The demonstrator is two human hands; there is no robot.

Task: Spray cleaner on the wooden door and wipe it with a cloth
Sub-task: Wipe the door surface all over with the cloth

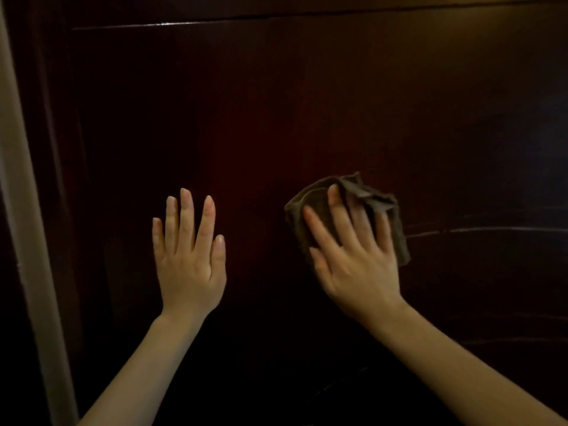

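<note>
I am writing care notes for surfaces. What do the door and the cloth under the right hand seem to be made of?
Door: apparently dark reddish-brown wood with a glossy varnish; light glints along its panel edge. Cloth: soft fabric, brownish-grey and matte; it bunches in folds under the right hand. The dim light leaves the fibre open.

Head view, close, facing door [307,103]

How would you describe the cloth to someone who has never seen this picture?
A dark reddish wooden door fills the view, with two hands raised against it. Under the straight fingers of the right hand lies the cloth, a crumpled brownish rag pressed to the wood. The left hand, beside it, holds nothing, so the cloth is the only wrinkled thing.
</note>
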